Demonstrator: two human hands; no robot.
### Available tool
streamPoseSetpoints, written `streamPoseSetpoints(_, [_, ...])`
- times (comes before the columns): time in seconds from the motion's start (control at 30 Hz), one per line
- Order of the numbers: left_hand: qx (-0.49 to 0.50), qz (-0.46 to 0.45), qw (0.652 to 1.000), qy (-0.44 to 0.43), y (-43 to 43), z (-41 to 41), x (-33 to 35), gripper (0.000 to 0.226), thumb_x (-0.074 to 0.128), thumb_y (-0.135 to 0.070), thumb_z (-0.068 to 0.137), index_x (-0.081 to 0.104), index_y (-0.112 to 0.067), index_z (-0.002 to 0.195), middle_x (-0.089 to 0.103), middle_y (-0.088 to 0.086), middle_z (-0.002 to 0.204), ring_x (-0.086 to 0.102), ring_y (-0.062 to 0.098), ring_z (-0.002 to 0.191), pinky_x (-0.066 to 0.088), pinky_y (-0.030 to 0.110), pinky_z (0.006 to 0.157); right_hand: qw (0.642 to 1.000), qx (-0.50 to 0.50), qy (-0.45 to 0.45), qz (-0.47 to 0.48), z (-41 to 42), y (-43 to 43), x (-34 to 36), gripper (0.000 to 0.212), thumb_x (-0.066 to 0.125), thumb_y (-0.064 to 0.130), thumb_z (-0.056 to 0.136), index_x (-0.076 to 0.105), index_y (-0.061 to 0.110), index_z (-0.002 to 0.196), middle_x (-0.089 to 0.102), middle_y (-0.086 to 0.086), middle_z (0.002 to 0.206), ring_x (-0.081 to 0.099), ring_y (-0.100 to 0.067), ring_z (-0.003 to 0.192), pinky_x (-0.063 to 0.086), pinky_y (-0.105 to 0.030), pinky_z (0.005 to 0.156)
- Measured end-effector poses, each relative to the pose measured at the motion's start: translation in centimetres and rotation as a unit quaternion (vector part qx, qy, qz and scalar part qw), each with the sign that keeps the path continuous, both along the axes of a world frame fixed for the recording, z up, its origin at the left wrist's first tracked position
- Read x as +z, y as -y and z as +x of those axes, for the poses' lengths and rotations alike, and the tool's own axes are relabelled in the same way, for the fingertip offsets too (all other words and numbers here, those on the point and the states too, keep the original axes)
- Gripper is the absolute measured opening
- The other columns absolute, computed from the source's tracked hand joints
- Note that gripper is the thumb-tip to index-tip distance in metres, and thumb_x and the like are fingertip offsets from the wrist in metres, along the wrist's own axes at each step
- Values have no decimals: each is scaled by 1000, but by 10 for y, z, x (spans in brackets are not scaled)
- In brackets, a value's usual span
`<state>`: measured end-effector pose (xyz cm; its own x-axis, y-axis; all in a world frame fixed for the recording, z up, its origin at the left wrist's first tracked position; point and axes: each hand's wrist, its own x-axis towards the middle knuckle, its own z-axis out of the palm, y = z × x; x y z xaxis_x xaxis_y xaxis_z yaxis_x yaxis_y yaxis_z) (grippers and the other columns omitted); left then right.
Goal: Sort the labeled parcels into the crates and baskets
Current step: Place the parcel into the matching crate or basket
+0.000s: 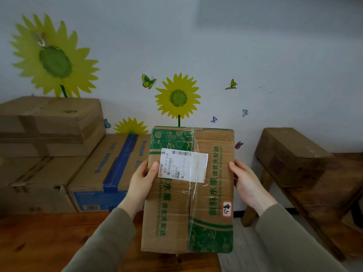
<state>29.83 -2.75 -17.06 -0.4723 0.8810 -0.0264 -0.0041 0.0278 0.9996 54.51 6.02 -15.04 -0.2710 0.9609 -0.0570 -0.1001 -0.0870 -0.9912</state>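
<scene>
I hold a brown cardboard parcel (208,193) with green fruit print upright in front of me, its top face turned toward the camera. A white shipping label (183,167) with a barcode is taped near its upper middle, and a small red-edged sticker (227,209) sits on its right side. My left hand (142,181) grips the parcel's left edge, thumb lying over the label's edge. My right hand (244,181) holds the right edge, fingers behind the box.
Large taped cardboard boxes (49,126) are stacked at the left against the wall, with a blue-taped box (110,169) beside them on a wooden surface (49,238). A wooden bench (314,203) at the right carries a brown box (290,156). Sunflower decals cover the wall.
</scene>
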Motion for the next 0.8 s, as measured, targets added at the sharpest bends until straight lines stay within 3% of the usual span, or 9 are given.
streamPoseSetpoints(0.2, [46, -28, 998, 33, 0, -2, 8, 54, 58, -45, 88, 49, -8, 127, 64, 5, 109, 63, 20, 97, 53, 38, 84, 999, 14, -40, -15, 4, 6, -5, 28, 46, 8, 96, 59, 10, 121, 69, -8, 112, 65, -21, 105, 50, -29, 79])
streamPoseSetpoints(0.27, [54, -51, 997, 24, 1, -5, 12, 59, 59, -48, 87, 50, -4, 125, 65, 7, 106, 64, 20, 93, 54, 35, 78, 999, 14, -43, -24, 6, 8, -7, 31, 46, 3, 95, 58, 5, 123, 68, -13, 113, 65, -26, 106, 52, -30, 82])
streamPoseSetpoints(0.33, [52, -66, 996, 33, 2, -4, 16, 49, 59, -43, 89, 53, -4, 118, 65, 7, 97, 63, 19, 85, 51, 31, 68, 999, 13, -39, -22, 7, 12, -7, 31, 47, 3, 95, 58, 4, 124, 69, -13, 112, 65, -26, 105, 52, -30, 83])
streamPoseSetpoints(0.43, [29, -76, 994, 73, 6, 0, 18, 29, 58, -28, 93, 59, -5, 110, 67, 7, 87, 63, 19, 75, 51, 31, 62, 1000, 1, -23, -14, 5, 18, -6, 26, 49, 13, 97, 61, 13, 120, 73, -5, 101, 68, -19, 94, 51, -29, 78])
streamPoseSetpoints(0.57, [6, -92, 993, 75, 10, 6, 13, 28, 55, -23, 95, 59, -3, 113, 68, 5, 80, 64, 16, 70, 50, 27, 54, 997, 13, -52, -53, 2, 25, -8, 26, 45, 28, 99, 55, 30, 123, 73, -3, 100, 70, -20, 87, 53, -33, 70])
streamPoseSetpoints(0.8, [2, -105, 994, 10, 6, 11, 7, 49, 50, -35, 96, 44, -6, 135, 65, 8, 105, 63, 16, 85, 47, 26, 59, 996, 14, -61, -57, 8, 32, -13, 29, 37, 28, 102, 51, 23, 126, 72, -1, 88, 69, -16, 77, 52, -31, 66])
